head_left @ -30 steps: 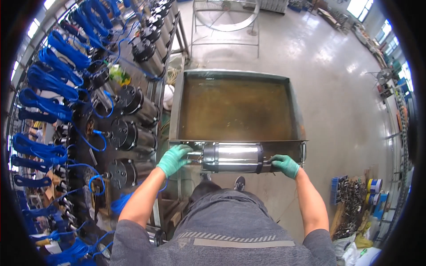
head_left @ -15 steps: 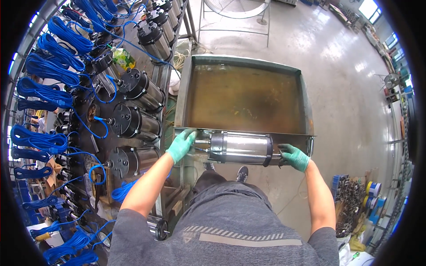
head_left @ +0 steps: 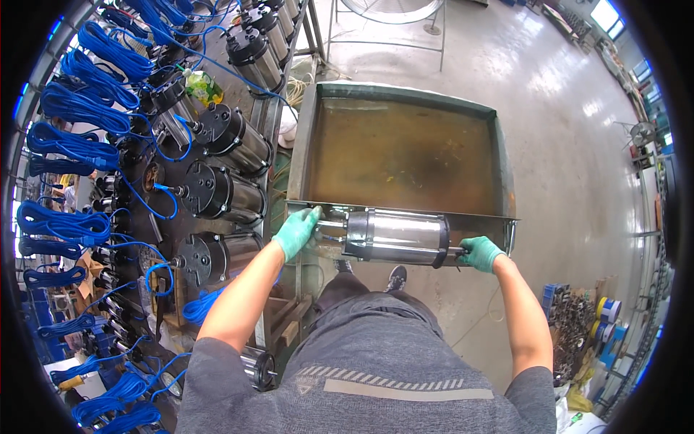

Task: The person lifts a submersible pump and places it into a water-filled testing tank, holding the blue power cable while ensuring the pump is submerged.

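Note:
A steel pump motor (head_left: pixel 407 237) with black end caps lies sideways along the near rim of a metal tank (head_left: pixel 303 155). My left hand (head_left: pixel 295 233), in a green glove, is closed round the metal fittings sticking out at the motor's left end. At the other end my right hand (head_left: pixel 481 254), gloved the same, has its fingers wrapped about the short shaft. Whether the motor rests on the ledge under it or hangs from my hands, I cannot tell. Shallow brownish liquid (head_left: pixel 405 152) fills the tank beyond it.
Left of the tank, a rack holds several similar motors (head_left: pixel 220 189) with coiled blue cables (head_left: pixel 69 220). A green-labelled bottle (head_left: pixel 204 88) stands among them. A large round fan (head_left: pixel 394 9) is beyond the tank. Metal parts (head_left: pixel 571 325) are piled at the right.
My right hand's fingers, spread more loosely before, have drawn in round the shaft. The motor stays level, shifted only slightly in the view.

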### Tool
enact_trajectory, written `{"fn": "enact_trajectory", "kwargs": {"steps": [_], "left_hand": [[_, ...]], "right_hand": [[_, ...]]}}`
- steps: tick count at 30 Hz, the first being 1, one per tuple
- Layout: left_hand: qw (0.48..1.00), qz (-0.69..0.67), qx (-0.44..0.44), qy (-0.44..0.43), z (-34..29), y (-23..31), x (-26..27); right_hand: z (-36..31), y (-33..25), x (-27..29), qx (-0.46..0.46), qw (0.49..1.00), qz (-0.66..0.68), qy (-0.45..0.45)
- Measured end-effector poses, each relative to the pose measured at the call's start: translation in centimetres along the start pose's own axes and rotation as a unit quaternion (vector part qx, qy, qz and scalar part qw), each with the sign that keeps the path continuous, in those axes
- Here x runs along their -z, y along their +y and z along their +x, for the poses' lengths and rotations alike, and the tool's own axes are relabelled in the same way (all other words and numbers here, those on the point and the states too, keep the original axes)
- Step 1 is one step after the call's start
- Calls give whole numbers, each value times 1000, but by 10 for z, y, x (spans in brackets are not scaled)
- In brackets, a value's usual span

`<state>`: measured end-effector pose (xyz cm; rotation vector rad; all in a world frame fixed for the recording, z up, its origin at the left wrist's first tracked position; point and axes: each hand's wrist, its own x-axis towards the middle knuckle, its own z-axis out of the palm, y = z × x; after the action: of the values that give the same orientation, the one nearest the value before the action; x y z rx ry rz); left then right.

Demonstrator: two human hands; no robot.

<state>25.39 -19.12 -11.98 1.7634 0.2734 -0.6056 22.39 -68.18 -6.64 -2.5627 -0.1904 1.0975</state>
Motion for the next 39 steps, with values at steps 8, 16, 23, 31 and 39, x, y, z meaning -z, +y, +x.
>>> {"fn": "enact_trajectory", "kwargs": {"steps": [8,16,23,31,39], "left_hand": [[999,-29,18,-22,-5,5,8],[964,-220,97,113,5,-24,12],[936,-165,-50,306,1,-52,10],[977,37,-154,146,-47,-13,-64],[979,5,-126,158,-59,2,-110]], "right_hand": [[-10,-10,-1,-50,971,233,-14],[-9,-2,-12,-130,890,437,25],[-14,-4,-33,-93,786,603,97],[2,25,-52,8,723,686,81],[-6,-15,2,-58,992,108,-41]]}}
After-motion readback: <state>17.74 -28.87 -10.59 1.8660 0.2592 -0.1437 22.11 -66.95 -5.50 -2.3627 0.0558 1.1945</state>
